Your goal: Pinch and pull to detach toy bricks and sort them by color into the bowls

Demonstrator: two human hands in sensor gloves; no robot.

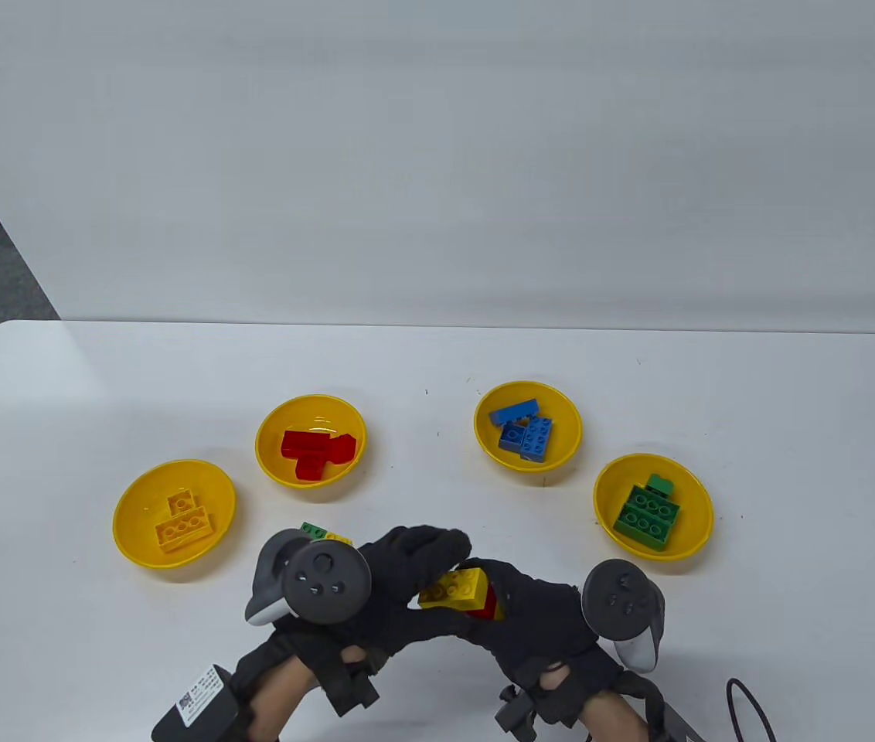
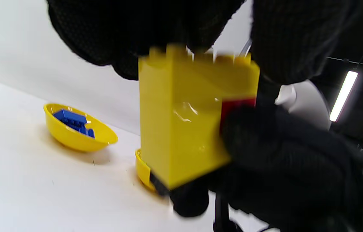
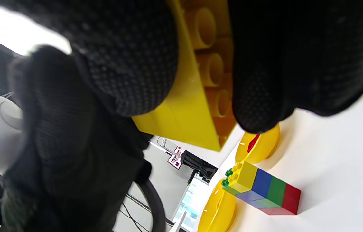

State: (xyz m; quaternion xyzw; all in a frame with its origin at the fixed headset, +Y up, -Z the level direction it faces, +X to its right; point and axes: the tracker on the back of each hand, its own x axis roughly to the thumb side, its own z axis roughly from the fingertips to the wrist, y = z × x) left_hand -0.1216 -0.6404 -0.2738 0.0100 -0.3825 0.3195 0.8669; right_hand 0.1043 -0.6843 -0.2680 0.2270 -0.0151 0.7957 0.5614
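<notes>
A yellow brick (image 1: pixel 457 589) joined to a red brick (image 1: pixel 490 604) is held above the table's front edge between both hands. My left hand (image 1: pixel 437 568) grips it from the left, fingers curled over its top. My right hand (image 1: pixel 501 603) pinches it from the right, at the red end. The left wrist view shows the yellow brick (image 2: pixel 184 119) close up, with a strip of the red brick (image 2: pixel 237 103) above the right hand's fingers (image 2: pixel 281 161). In the right wrist view the right hand's fingers (image 3: pixel 265 64) clamp the yellow brick (image 3: pixel 194 106).
Four yellow bowls stand in an arc: one with yellow bricks (image 1: pixel 136 541), one with red (image 1: pixel 271 456), one with blue (image 1: pixel 569 433), one with green (image 1: pixel 696 510). A stack of yellow, blue, green and red bricks (image 3: pixel 262 190) lies behind the left hand (image 1: pixel 325 533).
</notes>
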